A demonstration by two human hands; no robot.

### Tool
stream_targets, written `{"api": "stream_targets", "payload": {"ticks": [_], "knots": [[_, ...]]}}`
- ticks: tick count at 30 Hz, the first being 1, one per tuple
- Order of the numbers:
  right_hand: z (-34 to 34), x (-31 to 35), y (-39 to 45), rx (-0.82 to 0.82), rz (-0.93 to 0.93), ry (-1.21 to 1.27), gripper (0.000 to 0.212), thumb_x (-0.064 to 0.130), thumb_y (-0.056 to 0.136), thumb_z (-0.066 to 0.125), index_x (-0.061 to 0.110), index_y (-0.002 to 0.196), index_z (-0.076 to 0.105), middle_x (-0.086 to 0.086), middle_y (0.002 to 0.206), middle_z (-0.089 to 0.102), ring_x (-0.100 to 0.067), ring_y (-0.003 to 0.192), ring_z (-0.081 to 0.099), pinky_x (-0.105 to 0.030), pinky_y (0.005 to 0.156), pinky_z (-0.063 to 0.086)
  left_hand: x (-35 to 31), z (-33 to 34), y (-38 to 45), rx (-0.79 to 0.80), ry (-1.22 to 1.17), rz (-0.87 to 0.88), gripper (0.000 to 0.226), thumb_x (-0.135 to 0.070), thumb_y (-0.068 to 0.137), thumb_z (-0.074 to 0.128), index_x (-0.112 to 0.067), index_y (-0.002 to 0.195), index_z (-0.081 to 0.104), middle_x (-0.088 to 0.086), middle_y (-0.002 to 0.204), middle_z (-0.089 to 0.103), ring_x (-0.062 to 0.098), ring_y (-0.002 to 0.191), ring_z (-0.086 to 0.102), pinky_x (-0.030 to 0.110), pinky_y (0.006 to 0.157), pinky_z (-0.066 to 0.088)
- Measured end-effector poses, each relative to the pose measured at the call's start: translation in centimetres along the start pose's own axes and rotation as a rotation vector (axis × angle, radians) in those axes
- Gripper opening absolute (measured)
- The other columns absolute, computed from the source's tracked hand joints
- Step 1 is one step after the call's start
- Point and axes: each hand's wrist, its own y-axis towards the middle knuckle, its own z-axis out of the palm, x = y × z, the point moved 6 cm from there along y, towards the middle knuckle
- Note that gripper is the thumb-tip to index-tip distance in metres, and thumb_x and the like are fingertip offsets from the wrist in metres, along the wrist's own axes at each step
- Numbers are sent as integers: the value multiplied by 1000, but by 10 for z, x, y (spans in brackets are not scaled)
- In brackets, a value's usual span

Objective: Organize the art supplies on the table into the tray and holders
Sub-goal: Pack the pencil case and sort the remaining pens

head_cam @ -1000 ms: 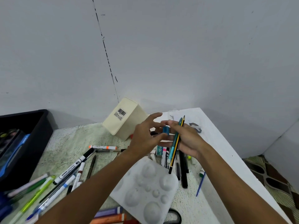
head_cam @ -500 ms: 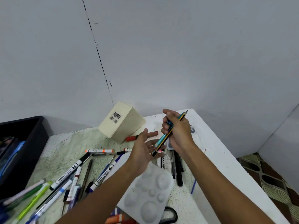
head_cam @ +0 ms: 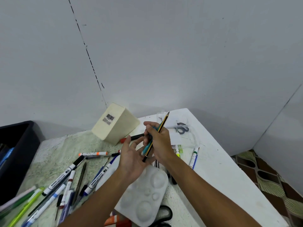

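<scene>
Far left: black tray point(head_cam: 19, 149) at the worktop point(head_cam: 213, 169) edge, blue items inside, contents unclear.

Left of centre: loose heap of pens and markers point(head_cam: 49, 190) flat on the worktop, fanned at mixed angles; two read "WHITEBOARD MARKER". An orange-banded white pen point(head_cam: 93, 153) lies crosswise behind the heap.

Behind centre: cream holder point(head_cam: 115, 124) tipped over on its side, barcode label facing up, near the wall. A red-and-black marker point(head_cam: 132, 138) lies just beside its right corner.

Centre: left hand point(head_cam: 133, 161) palm up, fingers straight and spread, holding nothing. It hovers above a white palette point(head_cam: 144, 199) with round wells. Black scissors point(head_cam: 165, 213) show partly from under the palette's near edge.

Right of centre: right hand point(head_cam: 158, 141) raised above the worktop, fingers curled round a small bundle: a yellow-and-black pencil point(head_cam: 161, 126), point up, and a teal pen point(head_cam: 146, 147) alongside it. The bundle's lower ends sit over the left palm; contact cannot be told.

Right: more pens point(head_cam: 194, 157) lie beyond the right wrist. A clear packet point(head_cam: 180, 126) with a dark item inside rests near the far corner.
</scene>
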Motion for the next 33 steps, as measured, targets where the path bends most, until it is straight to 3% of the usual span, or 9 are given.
{"api": "stream_targets", "payload": {"ticks": [6,9,13,15,17,20,25,29,33], "knots": [[6,-2,6,42,48,-7,16,1,98,45,4,105,59,-3,61,48,-11,39,38,-21,42,32,-42,-37,-19,-197,598,277,23,-25,98,51,-14,116,59,14,104,69,24,90,66,39,84,50],[7,-2,8,81,79,-52,16,2,98,46,5,107,59,-4,63,47,-11,39,38,-20,42,30,-63,-57,-40,-181,1052,466,20,-11,88,67,-17,107,64,1,97,71,10,93,65,23,77,50],[11,-12,6,147,195,-136,18,0,97,46,-3,112,57,-8,64,45,-12,39,38,-21,43,32,-73,-85,-68,-165,1429,563,39,-47,70,73,-32,105,64,-23,105,64,-7,99,58,5,82,41],[15,-16,2,209,277,-196,20,1,97,47,-6,113,56,-8,64,45,-12,40,38,-25,45,42,-74,-99,-75,-136,1562,527,58,-68,60,67,-38,109,59,-24,111,59,-6,102,54,9,86,39],[21,-20,-2,284,349,-242,17,1,97,48,-6,109,57,-8,65,46,-12,40,38,-38,57,55,-74,-115,-81,-149,1641,455,80,-87,49,60,-40,113,56,-18,115,58,1,106,53,20,88,42],[24,-23,-5,340,410,-293,14,0,96,48,-4,98,62,-8,63,47,-12,40,40,-52,76,55,-70,-130,-89,-146,1673,397,93,-93,46,55,-36,120,57,-19,119,57,1,109,54,15,85,40],[26,-42,-11,399,531,-411,12,2,96,50,0,100,62,-7,63,49,-12,42,44,-57,86,51,-56,-140,-92,-109,1746,303,89,-86,51,63,-37,124,58,-9,141,46,7,128,42,29,106,36],[26,-53,-9,390,568,-427,12,3,96,51,0,100,62,-7,64,49,-12,42,45,-56,86,52,-54,-143,-88,-179,1849,361,69,-63,67,73,-29,125,62,-3,143,46,15,132,39,28,105,29],[27,-56,-2,354,562,-404,12,2,96,51,0,97,63,-6,58,51,-12,41,45,-58,88,51,-56,-144,-86,-236,1860,432,78,-75,65,51,-24,123,65,4,136,54,22,127,46,36,103,34]]}}
